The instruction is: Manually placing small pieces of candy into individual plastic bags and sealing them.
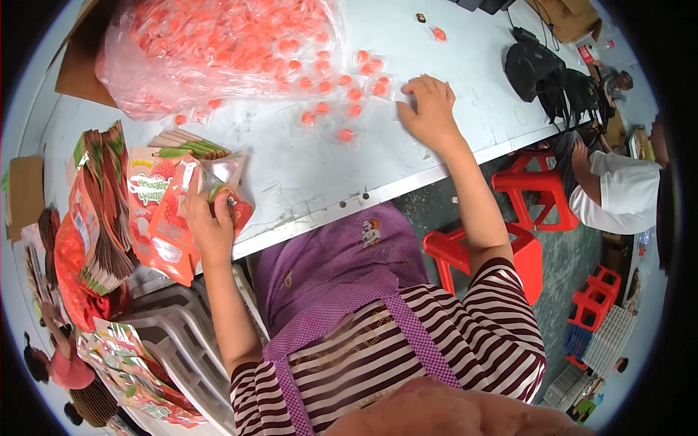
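My left hand grips an open orange and clear stand-up pouch at the near edge of the white table. Under it lies a stack of the same printed pouches. My right hand rests palm down on the table, fingers spread, beside several small orange sweets in clear wrappers. Nothing shows in its grasp. A big clear bag full of the same orange sweets lies at the far left of the table.
Fanned bundles of flat pouches stand at the left, with more pouches on stacked grey chairs. Red plastic stools stand to the right. Another person in white sits near black bags. A brown carton sits at the far left.
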Motion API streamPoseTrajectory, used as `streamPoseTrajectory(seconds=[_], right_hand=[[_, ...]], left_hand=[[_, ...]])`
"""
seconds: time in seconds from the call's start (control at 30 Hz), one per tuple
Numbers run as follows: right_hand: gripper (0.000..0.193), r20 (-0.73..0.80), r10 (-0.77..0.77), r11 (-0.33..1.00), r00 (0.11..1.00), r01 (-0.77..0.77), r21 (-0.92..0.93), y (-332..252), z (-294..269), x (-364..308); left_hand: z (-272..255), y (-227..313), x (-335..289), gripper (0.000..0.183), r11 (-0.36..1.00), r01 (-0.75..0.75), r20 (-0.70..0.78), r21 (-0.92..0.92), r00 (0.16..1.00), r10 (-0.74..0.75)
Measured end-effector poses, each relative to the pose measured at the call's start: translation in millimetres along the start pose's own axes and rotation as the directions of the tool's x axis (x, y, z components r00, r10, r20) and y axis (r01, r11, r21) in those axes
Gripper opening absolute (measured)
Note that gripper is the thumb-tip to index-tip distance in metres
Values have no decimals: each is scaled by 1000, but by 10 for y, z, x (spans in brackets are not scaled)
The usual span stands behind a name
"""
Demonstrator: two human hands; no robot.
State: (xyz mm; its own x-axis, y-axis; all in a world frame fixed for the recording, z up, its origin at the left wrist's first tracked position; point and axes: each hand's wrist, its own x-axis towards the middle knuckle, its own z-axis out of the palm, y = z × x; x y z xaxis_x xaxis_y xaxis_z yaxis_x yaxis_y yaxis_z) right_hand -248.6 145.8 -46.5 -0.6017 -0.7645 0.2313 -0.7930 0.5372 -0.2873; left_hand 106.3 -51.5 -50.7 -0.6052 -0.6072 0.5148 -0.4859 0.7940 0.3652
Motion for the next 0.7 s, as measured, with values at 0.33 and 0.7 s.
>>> streamPoseTrajectory(seconds=[0.33, 0.7], right_hand=[[22, -204, -275, 943, 939, 306, 135, -222, 82, 180], [22, -64, -229, 970, 971, 234, 73, -146, -141, 207]], left_hand=[[2, 14, 11, 19, 996, 72, 53, -53, 996, -69], [0, -8, -7, 17, 1000, -3, 0, 0, 1000, 3]])
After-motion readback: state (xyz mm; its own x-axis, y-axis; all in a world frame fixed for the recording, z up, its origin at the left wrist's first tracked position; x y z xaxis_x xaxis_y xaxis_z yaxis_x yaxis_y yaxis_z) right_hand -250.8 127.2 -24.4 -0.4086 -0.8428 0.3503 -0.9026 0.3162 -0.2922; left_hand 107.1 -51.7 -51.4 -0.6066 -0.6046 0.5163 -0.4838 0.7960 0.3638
